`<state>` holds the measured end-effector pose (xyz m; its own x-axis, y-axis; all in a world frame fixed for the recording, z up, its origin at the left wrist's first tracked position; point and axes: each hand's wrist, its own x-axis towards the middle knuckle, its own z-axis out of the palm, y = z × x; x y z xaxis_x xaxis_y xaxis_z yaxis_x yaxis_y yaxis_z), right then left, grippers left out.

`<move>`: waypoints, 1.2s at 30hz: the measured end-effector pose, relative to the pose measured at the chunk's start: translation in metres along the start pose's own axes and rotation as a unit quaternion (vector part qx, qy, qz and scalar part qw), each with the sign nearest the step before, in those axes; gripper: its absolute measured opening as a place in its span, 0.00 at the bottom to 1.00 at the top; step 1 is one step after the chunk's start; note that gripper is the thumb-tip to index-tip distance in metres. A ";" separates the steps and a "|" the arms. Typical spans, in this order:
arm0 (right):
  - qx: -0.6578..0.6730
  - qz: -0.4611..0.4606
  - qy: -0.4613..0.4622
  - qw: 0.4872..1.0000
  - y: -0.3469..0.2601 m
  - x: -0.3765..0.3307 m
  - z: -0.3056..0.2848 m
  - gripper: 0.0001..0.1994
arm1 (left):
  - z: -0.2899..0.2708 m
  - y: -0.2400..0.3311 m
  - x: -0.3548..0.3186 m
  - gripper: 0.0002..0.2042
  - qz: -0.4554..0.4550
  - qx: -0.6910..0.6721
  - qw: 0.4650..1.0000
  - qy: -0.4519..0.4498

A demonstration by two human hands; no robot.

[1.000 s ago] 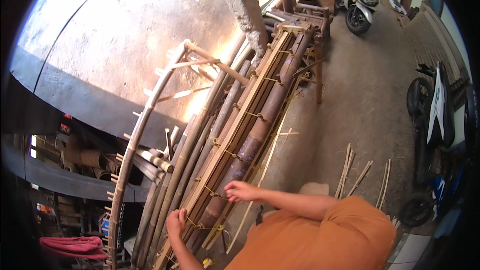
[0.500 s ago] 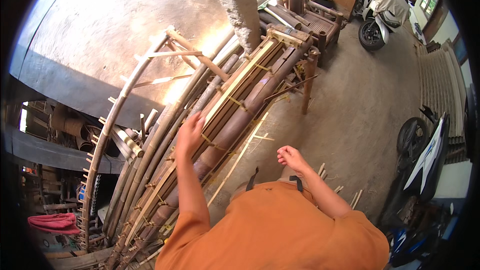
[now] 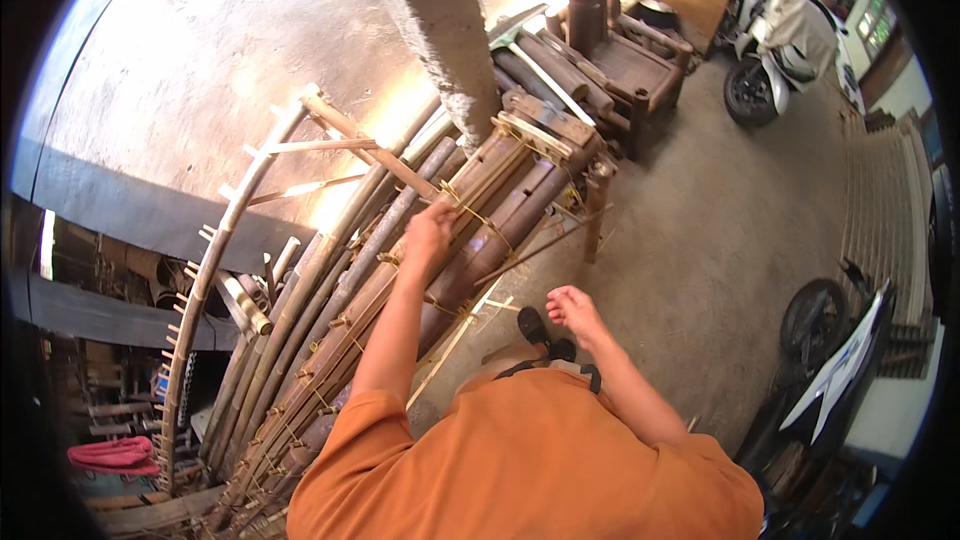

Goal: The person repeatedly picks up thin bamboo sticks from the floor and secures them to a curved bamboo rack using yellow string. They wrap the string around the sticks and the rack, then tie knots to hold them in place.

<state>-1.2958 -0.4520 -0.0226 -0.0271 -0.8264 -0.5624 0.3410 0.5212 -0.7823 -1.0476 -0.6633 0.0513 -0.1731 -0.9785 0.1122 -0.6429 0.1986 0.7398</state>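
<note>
A long bamboo frame (image 3: pixel 492 240) runs diagonally from lower left to upper middle, built of a thick brown pole and lengthwise split strips. Yellow ties (image 3: pixel 484 217) cross it at intervals. On the strips near the frame's far end lies my left hand (image 3: pixel 428 233), its fingers curled in beside one tie. What is between those fingers is hidden. My right hand (image 3: pixel 572 308) hangs in the air right of the frame, above the concrete floor. Its fingers are loosely curled in, and nothing shows in them.
Bamboo poles (image 3: pixel 350 202) lie along the frame's left side, beside a curved pegged bamboo piece (image 3: pixel 212 265). A concrete post (image 3: pixel 437 35) rises behind the far end. A bamboo chair (image 3: pixel 640 65) and parked motorbikes (image 3: pixel 765 80) stand beyond; another motorbike (image 3: pixel 840 360) is at right.
My left hand has moved farther along the frame toward its far end. The view has shifted forward, and a dark sandal now shows below my right hand. The pale strip on top now looks brown.
</note>
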 end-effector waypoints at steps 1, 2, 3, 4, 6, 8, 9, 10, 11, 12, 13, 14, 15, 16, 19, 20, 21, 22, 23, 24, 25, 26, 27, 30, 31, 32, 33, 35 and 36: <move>-0.009 0.010 -0.030 0.999 0.000 0.014 0.012 0.11 | 0.003 -0.001 0.002 0.07 0.042 0.045 0.998 0.017; -0.036 0.012 -0.063 0.997 -0.010 0.020 0.025 0.11 | 0.007 0.000 0.005 0.07 0.039 0.059 0.997 0.011; -0.062 0.015 -0.096 0.993 -0.022 0.029 0.038 0.11 | 0.009 -0.001 0.008 0.07 0.036 0.074 0.997 0.004; -0.073 0.008 -0.122 0.990 -0.033 0.041 0.046 0.11 | 0.010 0.003 0.013 0.07 0.030 0.076 0.997 0.001; -0.086 0.005 -0.175 0.981 -0.047 0.063 0.058 0.11 | 0.010 0.010 0.010 0.06 0.013 0.085 0.996 -0.017; -0.041 0.025 -0.198 0.979 -0.060 0.085 0.065 0.14 | 0.016 0.007 0.005 0.06 0.006 0.086 0.996 -0.005; -0.020 0.040 -0.199 0.979 -0.069 0.091 0.069 0.15 | 0.019 0.006 0.007 0.06 0.006 0.086 0.996 0.004; 0.083 0.090 -0.187 0.975 -0.074 0.094 0.072 0.16 | 0.021 0.005 0.007 0.06 0.003 0.084 0.996 0.001; 0.184 0.139 -0.171 0.958 -0.080 0.098 0.075 0.17 | 0.022 0.004 0.007 0.06 0.001 0.082 0.997 -0.002; 0.283 0.187 -0.151 0.929 -0.084 0.098 0.077 0.19 | 0.024 0.003 0.006 0.07 -0.002 0.080 0.997 -0.004; 0.310 0.192 -0.103 0.925 -0.088 0.097 0.084 0.19 | 0.025 0.005 0.013 0.07 0.003 0.076 0.997 -0.004; 0.334 0.200 -0.056 0.919 -0.088 0.092 0.097 0.20 | 0.026 0.005 0.009 0.07 0.019 0.083 0.996 -0.006; 0.357 0.208 -0.008 0.911 -0.090 0.090 0.110 0.21 | 0.028 0.003 0.010 0.07 0.021 0.091 0.996 0.005; 0.378 0.210 0.005 0.902 -0.093 0.091 0.121 0.19 | 0.031 -0.001 0.012 0.07 0.025 0.099 0.995 0.017; 0.412 0.184 0.043 0.892 -0.086 0.096 0.104 0.18 | 0.036 -0.013 0.016 0.07 0.030 0.140 0.990 0.020; 0.395 0.072 0.027 0.916 -0.101 0.098 0.101 0.14 | 0.040 -0.014 0.009 0.07 0.028 0.150 0.988 0.008; 0.407 0.039 0.106 0.906 -0.115 0.107 0.112 0.11 | 0.040 -0.016 0.003 0.07 0.029 0.152 0.988 -0.002; 0.378 -0.018 0.002 0.925 -0.114 0.112 0.124 0.10 | 0.039 -0.012 0.004 0.06 0.037 0.149 0.988 -0.010; 0.345 -0.079 -0.101 0.930 -0.113 0.121 0.138 0.09 | 0.038 -0.012 0.011 0.06 0.050 0.147 0.988 -0.017; 0.185 -0.152 -0.140 0.961 -0.135 0.107 0.167 0.10 | 0.035 -0.025 0.008 0.05 0.079 0.145 0.986 -0.037; 0.020 -0.210 -0.187 0.959 -0.156 0.088 0.192 0.11 | 0.044 -0.041 0.000 0.05 0.059 0.051 0.997 0.020; -0.228 -0.305 -0.295 0.876 -0.171 0.104 0.199 0.12 | 0.053 -0.053 -0.005 0.05 0.054 -0.046 0.995 0.077; -0.454 -0.380 -0.372 0.715 -0.192 0.130 0.206 0.13 | 0.052 -0.054 0.002 0.05 0.093 -0.127 0.985 0.077; -0.694 -0.372 -0.148 0.598 -0.209 0.201 0.202 0.16 | 0.026 0.007 0.018 0.06 0.038 0.128 0.990 -0.045; -0.687 -0.346 -0.143 0.623 -0.185 0.237 0.197 0.17 | 0.026 0.009 0.020 0.06 0.043 0.125 0.990 -0.046; -0.557 -0.281 -0.281 0.729 -0.193 0.244 0.197 0.18 | 0.024 0.004 0.017 0.06 0.038 0.122 0.991 -0.044; -0.408 -0.171 -0.394 0.806 -0.199 0.248 0.196 0.20 | 0.023 -0.001 0.016 0.06 0.035 0.119 0.991 -0.044; -0.236 -0.085 -0.414 0.875 -0.235 0.196 0.197 0.21 | 0.025 -0.005 0.018 0.07 0.110 0.141 0.983 0.053; -0.244 -0.374 -0.432 0.784 -0.238 0.149 0.188 0.21 | 0.024 -0.004 0.016 0.07 0.105 0.138 0.983 0.060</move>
<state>-1.2041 -0.7392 0.1303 0.6708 -0.6650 0.3282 0.1284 -0.3318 -0.9346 -1.0663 -0.6788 0.0342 -0.2448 -0.9108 0.3323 -0.7831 0.3879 0.4861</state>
